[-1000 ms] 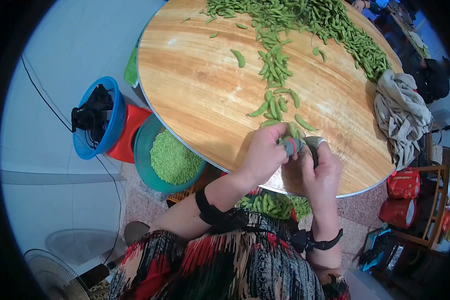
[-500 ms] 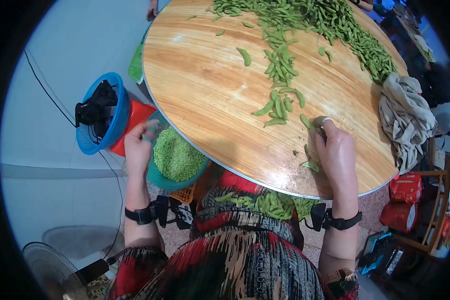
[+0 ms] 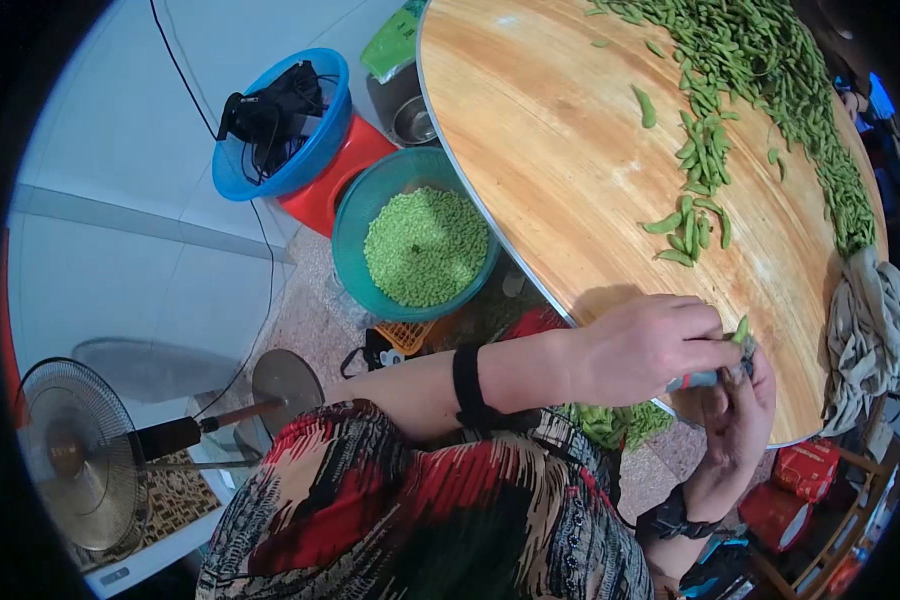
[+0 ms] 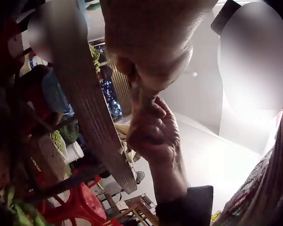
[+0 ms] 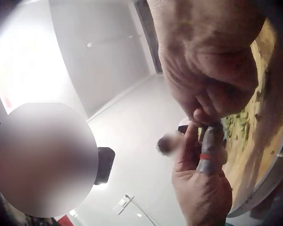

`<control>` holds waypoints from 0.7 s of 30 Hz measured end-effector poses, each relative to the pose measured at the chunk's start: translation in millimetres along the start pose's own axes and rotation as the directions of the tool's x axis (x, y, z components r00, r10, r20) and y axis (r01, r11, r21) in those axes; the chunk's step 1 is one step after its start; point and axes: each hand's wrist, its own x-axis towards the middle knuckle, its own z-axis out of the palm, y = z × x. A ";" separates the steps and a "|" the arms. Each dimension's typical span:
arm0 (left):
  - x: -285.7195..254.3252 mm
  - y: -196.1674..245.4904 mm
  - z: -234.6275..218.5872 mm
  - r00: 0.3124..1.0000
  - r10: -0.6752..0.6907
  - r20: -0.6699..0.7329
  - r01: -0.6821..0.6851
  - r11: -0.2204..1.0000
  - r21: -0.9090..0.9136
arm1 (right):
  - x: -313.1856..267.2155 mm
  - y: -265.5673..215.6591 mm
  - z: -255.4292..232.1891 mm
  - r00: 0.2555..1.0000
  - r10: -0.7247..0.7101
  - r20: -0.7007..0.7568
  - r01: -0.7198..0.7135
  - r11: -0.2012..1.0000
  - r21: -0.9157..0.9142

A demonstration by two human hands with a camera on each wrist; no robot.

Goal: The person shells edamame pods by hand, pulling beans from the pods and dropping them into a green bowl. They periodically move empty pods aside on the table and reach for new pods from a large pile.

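Over the table's near edge both hands meet around a green pod (image 3: 741,330), which stands up between their fingertips in the head view. The left hand (image 3: 650,350), with a grey wrap and red band on one finger, pinches it from the left. From the right and below, the right hand (image 3: 742,415) curls its fingers round the same pod. In the right wrist view the left hand (image 5: 202,188) touches the right hand (image 5: 212,70); the fingers cover most of the pod. Loose pods (image 3: 692,230) lie farther back on the wooden table (image 3: 560,160).
A teal basin (image 3: 350,235) of shelled beans (image 3: 425,250) stands left of the table. Beyond it are a blue basin (image 3: 232,165) and a red stool (image 3: 345,175). A pod heap (image 3: 800,90) covers the far side, a cloth (image 3: 860,340) hangs at right, and a fan (image 3: 75,455) stands lower left.
The left hand went from the table out to the teal basin, then came back to the right hand. The right hand picked up a pod from the table. The head view has swung left.
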 end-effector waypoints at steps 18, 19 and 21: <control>-187.5 -80.5 -127.2 0.377 -0.554 -0.742 0.827 0.563 0.000 | -2.2 19.6 -39.0 0.858 -0.308 -0.411 0.288 0.951 -0.110; -231.2 -117.4 -141.5 0.305 -0.592 -0.746 0.873 0.487 -0.030 | -1.2 25.1 -42.9 0.827 -0.284 -0.486 0.257 0.959 -0.121; -294.1 -177.3 -159.0 0.342 -0.640 -0.687 0.935 0.302 0.185 | -1.4 30.8 -47.4 0.823 -0.324 -0.467 0.294 0.946 -0.138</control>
